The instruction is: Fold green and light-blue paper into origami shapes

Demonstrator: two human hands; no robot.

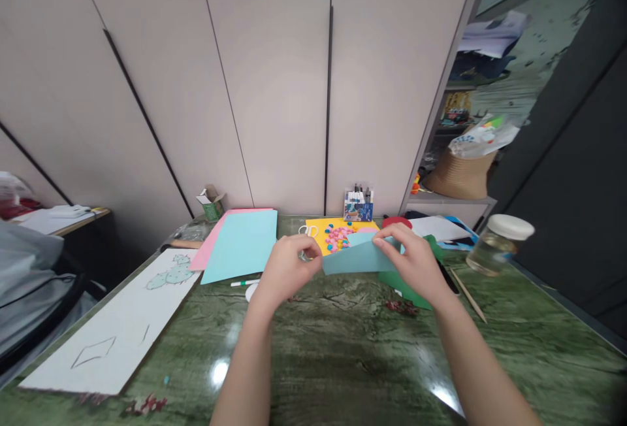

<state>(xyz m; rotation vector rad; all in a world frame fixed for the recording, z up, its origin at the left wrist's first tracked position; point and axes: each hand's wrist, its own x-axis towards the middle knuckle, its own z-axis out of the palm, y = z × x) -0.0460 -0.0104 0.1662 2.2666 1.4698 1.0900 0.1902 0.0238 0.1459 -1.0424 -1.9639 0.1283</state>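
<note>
Blue paper (360, 260) sits just right of centre in the head view, above the desk (343, 360), long axis running left to right; the left hand's (292, 266) fingers pinch its left end, the right hand's (415, 259) its upper right edge, neither nearer.

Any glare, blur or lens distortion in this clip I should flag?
Head view: two bright glare patches on the table, low in frame; wide-angle distortion leaves the cabinet seams slanting; the jar looks tilted and slightly soft; left hand, right hand and paper are clearly lit.
</note>
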